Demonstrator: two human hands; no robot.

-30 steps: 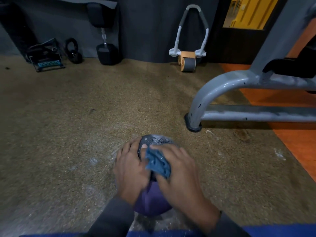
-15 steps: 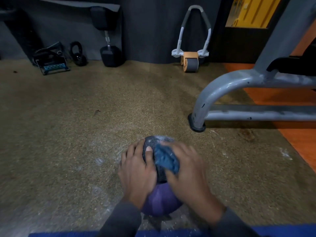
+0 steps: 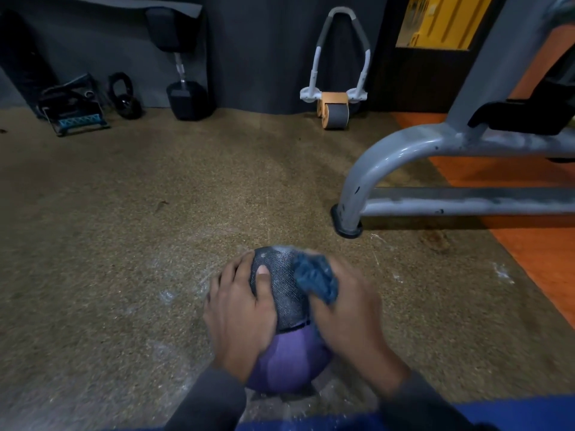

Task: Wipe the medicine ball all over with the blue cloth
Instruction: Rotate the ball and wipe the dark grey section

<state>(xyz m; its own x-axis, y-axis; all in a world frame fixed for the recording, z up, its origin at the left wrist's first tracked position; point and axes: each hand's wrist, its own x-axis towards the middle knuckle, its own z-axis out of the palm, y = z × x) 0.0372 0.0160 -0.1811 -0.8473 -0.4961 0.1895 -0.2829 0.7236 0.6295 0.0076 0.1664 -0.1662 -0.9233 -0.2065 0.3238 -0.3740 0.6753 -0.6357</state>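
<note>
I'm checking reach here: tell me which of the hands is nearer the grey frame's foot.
The right hand, holding the blue cloth on the ball's right side, is nearer the foot. The left hand is on the ball's far side from it.

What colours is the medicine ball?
Textured grey-black far half, purple near half on the medicine ball, head view.

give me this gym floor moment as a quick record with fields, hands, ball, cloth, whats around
ball: medicine ball, grey textured top, purple lower part, on the speckled floor
left hand: left hand rests on the ball's left side, thumb on the grey part
right hand: right hand grips the blue cloth
cloth: bunched against the ball's upper right
nearby: grey machine frame to the right; ab roller, dumbbell, kettlebell by the far wall
</note>
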